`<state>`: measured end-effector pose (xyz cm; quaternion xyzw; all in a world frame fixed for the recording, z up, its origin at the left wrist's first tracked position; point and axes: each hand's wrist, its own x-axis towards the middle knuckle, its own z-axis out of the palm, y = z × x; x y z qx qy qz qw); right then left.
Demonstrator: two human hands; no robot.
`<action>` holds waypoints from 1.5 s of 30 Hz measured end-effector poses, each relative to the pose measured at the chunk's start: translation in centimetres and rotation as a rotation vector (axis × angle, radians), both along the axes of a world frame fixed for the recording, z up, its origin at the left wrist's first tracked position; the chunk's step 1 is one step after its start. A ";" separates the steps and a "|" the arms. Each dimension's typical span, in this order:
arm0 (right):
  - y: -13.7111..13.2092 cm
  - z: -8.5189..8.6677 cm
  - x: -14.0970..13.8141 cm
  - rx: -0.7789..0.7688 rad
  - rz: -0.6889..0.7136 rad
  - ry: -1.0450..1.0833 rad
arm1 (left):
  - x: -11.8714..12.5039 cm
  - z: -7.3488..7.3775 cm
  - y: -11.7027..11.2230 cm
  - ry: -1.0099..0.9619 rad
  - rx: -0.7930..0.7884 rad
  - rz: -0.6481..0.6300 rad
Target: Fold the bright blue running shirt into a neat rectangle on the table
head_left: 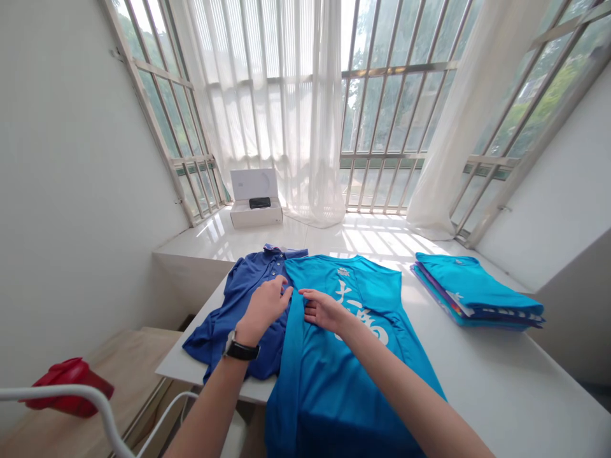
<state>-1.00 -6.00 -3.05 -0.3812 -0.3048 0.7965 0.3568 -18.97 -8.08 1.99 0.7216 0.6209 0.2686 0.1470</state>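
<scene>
A turquoise long-sleeved shirt [329, 375] with white lettering lies spread on the white table, its lower end hanging over the near edge. One sleeve is folded inward along its left side. My left hand [267, 304] is over the seam between this shirt and a dark blue polo shirt [258, 270], thumb and fingers apart. Just above the folded sleeve is my right hand [323, 310], its fingers loosely bent and apart, pointing left. No cloth shows pinched in either hand; whether the fingertips touch the sleeve I cannot tell. The polo lies crumpled, partly beneath the turquoise shirt.
A stack of folded shirts [477, 289] sits on the table's right side. On the window ledge stands an opened white box [256, 217] with a black device [259, 203] on it. A red cloth item [71, 385] and a white curved tube [102, 407] are at lower left.
</scene>
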 end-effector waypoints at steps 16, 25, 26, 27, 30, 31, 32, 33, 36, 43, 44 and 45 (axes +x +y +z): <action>0.9 -2.4 0.1 -0.014 0.057 0.347 | -0.8 -4.0 15.7 -0.481 -0.606 0.062; 1.1 -2.1 -0.3 -0.033 0.050 0.430 | -0.8 -5.3 17.2 -0.883 -0.722 -0.220; 1.1 -2.1 -0.3 -0.034 0.049 0.430 | -0.7 -5.5 17.2 -0.889 -0.716 -0.220; 1.1 -2.1 -0.3 -0.034 0.047 0.429 | -0.6 -5.6 17.1 -0.878 -0.708 -0.214; 1.1 -2.1 -0.3 -0.031 0.044 0.425 | -0.5 -6.1 17.3 -0.744 -0.645 -0.175; 1.1 -2.1 -0.3 -0.030 0.043 0.422 | -0.5 -6.3 17.5 -0.678 -0.588 -0.162; 1.1 -2.2 -0.3 -0.028 0.042 0.418 | -0.5 -6.6 17.7 -0.605 -0.509 -0.151; 1.1 -2.2 -0.3 -0.025 0.040 0.414 | -0.5 -6.9 18.0 -0.532 -0.411 -0.137; 1.1 -2.3 -0.3 -0.017 0.042 0.407 | -0.5 -8.1 19.0 -0.350 -0.101 -0.079; 0.9 -2.3 -0.4 0.006 0.053 0.389 | -0.8 -10.1 19.7 -0.264 0.061 -0.115; 0.9 -2.2 -0.3 0.011 0.057 0.379 | -0.8 -10.3 19.7 -0.261 0.064 -0.117; 0.8 -2.1 -0.2 0.012 0.066 0.369 | -0.8 -10.5 19.8 -0.260 0.067 -0.116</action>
